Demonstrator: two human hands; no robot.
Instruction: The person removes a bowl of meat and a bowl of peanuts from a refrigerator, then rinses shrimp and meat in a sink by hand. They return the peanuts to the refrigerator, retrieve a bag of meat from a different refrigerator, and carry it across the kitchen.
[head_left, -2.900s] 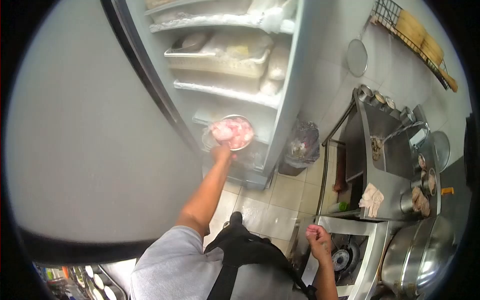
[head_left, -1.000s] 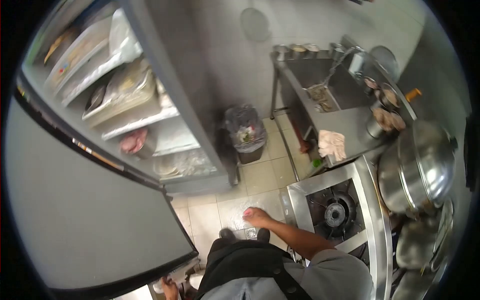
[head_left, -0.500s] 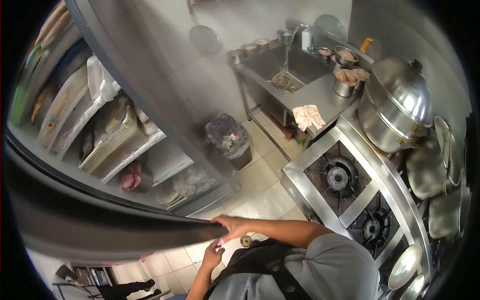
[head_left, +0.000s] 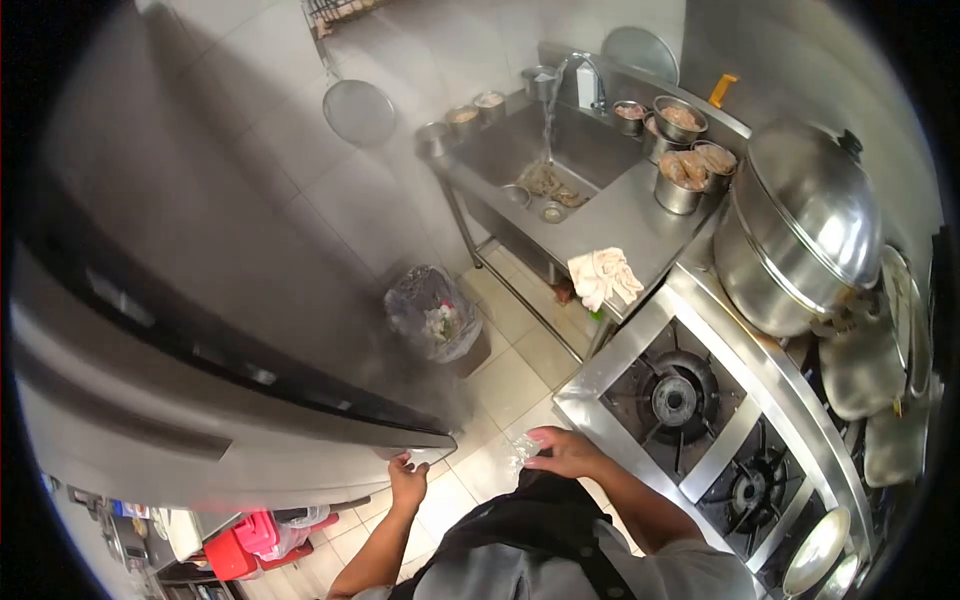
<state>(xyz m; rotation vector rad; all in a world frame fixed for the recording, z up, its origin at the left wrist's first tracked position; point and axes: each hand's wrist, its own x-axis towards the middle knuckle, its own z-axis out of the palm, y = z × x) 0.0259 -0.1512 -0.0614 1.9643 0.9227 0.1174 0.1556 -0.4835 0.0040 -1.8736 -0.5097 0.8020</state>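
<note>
At the edge of the grey refrigerator door (head_left: 300,455), my left hand (head_left: 407,482) has its fingers curled on the door near the corner, thumb apart. The door stands almost closed, and the shelves behind it are hidden. My right hand (head_left: 568,453) is off the door, in front of my dark apron (head_left: 500,540). Between its thumb and fingers is a small crumpled piece of clear plastic (head_left: 522,450), perhaps a bag.
Water runs from the faucet (head_left: 585,65) into the steel sink (head_left: 490,175). A cloth (head_left: 603,278) lies on the counter corner, near metal containers of food (head_left: 680,185). A lined trash bin (head_left: 435,315) stands below. To the right are a gas stove (head_left: 670,400) and a large steamer pot (head_left: 800,230).
The refrigerator door has swung from wide open to nearly closed, covering the shelves. My right hand has let go of its edge and moved right, with the clear plastic now showing in it.
</note>
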